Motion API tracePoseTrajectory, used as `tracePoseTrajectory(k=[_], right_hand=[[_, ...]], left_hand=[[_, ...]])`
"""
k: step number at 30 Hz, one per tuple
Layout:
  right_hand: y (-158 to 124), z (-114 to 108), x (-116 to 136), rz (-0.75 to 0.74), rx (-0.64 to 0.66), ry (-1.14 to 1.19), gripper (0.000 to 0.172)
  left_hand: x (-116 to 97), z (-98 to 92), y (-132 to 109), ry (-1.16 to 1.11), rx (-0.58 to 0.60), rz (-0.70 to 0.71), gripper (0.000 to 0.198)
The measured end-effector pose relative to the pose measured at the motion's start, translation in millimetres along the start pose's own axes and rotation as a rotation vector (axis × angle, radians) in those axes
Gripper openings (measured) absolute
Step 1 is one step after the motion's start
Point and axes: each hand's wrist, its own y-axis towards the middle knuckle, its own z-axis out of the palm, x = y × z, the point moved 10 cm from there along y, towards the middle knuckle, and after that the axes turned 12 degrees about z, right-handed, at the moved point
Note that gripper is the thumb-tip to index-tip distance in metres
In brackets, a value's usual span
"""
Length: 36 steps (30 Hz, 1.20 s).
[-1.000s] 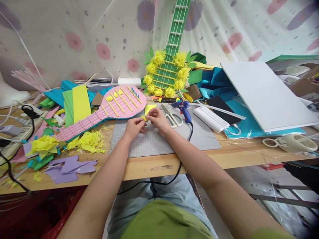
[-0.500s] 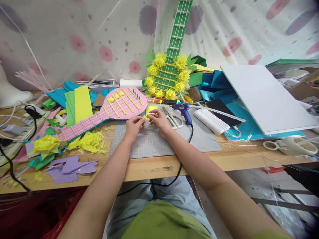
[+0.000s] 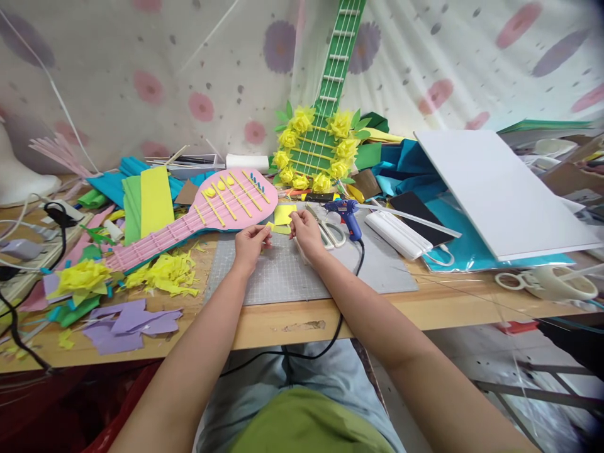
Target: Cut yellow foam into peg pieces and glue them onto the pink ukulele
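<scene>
My left hand (image 3: 252, 248) is closed in a pinch on a small yellow paper piece (image 3: 270, 225) above the grey cutting mat (image 3: 268, 283). A short gap to the right, my right hand (image 3: 306, 236) has its fingers drawn together; anything between the tips is too small to make out. Between and just behind the hands lies a yellow paper square (image 3: 285, 214). White-handled scissors (image 3: 335, 235) rest beside my right hand, partly hidden by it. A blue glue gun (image 3: 348, 217) lies to their right, its black cord running off the table's front edge.
A pink paper guitar (image 3: 236, 201) lies behind my left hand. The green guitar with yellow paper flowers (image 3: 325, 126) leans at the back. Yellow scraps (image 3: 165, 270) and purple paper (image 3: 132, 324) lie left; a white power strip (image 3: 399, 234), phone (image 3: 419, 217) and white board (image 3: 504, 195) right.
My hands have moved apart: the right has shifted slightly right, off the yellow square, which now shows more fully. The left keeps its pinch and has moved slightly left.
</scene>
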Motion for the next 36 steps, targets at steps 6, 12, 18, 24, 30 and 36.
tracePoseTrajectory(k=[6,12,18,24,30,36], right_hand=[[-3,15,0,-0.061,0.095,-0.135,0.021],[-10,27,4,-0.094,0.179,-0.086,0.03],[-14,26,7,-0.136,0.152,-0.169,0.028],[-12,27,9,-0.151,0.142,-0.15,0.029],[-12,27,12,-0.153,0.126,-0.123,0.033],[-11,24,9,-0.1,0.132,-0.075,0.036]], left_hand=[[1,0.0,0,-0.019,-0.022,-0.001,0.027],[-1,-0.8,1,0.044,-0.017,0.025,0.025],[0,-1.7,1,0.013,-0.039,0.025,0.024],[1,1.3,0,-0.003,-0.019,0.006,0.022],[2,2.3,-1,-0.048,-0.011,-0.039,0.023],[0,-0.9,-1,-0.086,-0.05,-0.047,0.025]])
